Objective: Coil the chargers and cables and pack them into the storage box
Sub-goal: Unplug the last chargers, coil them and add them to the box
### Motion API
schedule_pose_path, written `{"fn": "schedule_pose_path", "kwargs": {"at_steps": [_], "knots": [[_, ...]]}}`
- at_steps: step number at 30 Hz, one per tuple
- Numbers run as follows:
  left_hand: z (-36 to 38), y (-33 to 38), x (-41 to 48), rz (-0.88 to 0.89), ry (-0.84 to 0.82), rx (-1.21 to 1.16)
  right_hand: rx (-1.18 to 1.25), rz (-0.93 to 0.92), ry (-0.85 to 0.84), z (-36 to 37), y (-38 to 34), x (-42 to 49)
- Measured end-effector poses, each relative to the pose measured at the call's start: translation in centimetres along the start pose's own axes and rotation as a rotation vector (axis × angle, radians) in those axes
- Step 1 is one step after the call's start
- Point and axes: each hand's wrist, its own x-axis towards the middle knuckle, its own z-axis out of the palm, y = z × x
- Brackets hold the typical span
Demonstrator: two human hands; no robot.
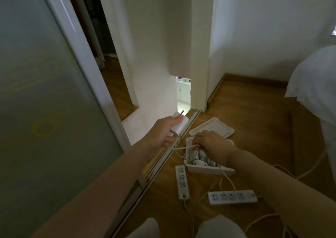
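So the storage box (209, 171) is parked on the floor (254, 121) by the door track (164, 165), lid (218, 128) behind, power strips (232, 197) in front; charger (180, 125) is gripped in the left hand (162, 133), cable (181, 148) pinched by the right hand (212, 143) inside the box

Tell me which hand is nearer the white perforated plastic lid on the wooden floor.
Right. The right hand sits over the white storage box, right beside the lid; the left hand grips a white charger brick farther to the lid's left.
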Motion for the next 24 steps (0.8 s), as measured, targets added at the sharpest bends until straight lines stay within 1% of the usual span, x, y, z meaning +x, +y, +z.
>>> {"fn": "schedule_pose_path", "kwargs": {"at_steps": [2, 5, 8, 10, 14, 16, 17, 19, 21, 24], "knots": [[-0.1, 0.0, -0.8, 0.022, 0.011, 0.054, 0.005, 0.001, -0.002, -0.2, -1.3, 0.0], [-0.1, -0.2, -1.9, 0.045, 0.002, 0.077, 0.09, 0.008, -0.087, -0.4, -2.8, -0.3], [-0.1, -0.7, -3.0, -0.003, -0.002, 0.074, 0.11, 0.032, -0.086, -0.4, -2.8, -0.5], [0.1, -1.9, -3.4, -0.032, -0.043, 0.059, 0.086, 0.046, -0.058, -0.5, -2.6, -0.5], [-0.6, -4.7, -4.2, -0.049, -0.13, 0.03, -0.082, 0.087, -0.108, 0.0, -1.8, -0.7], [-1.0, -5.7, -4.2, -0.054, -0.175, 0.093, -0.09, 0.139, -0.121, 0.2, -1.3, -1.0], [-1.1, -6.2, -4.1, -0.056, -0.168, 0.139, -0.074, 0.157, -0.118, 0.2, -1.1, -1.3], [-1.1, -7.4, -3.6, -0.034, -0.091, 0.298, -0.048, 0.167, -0.109, 0.4, -1.0, -1.6], [-1.2, -9.2, -2.7, -0.002, -0.017, 0.462, -0.03, 0.126, -0.094, 0.8, -1.4, -1.8], [-1.6, -12.0, -1.8, -0.009, 0.068, 0.516, 0.028, 0.027, -0.135, 1.6, -2.1, -1.9]]}}
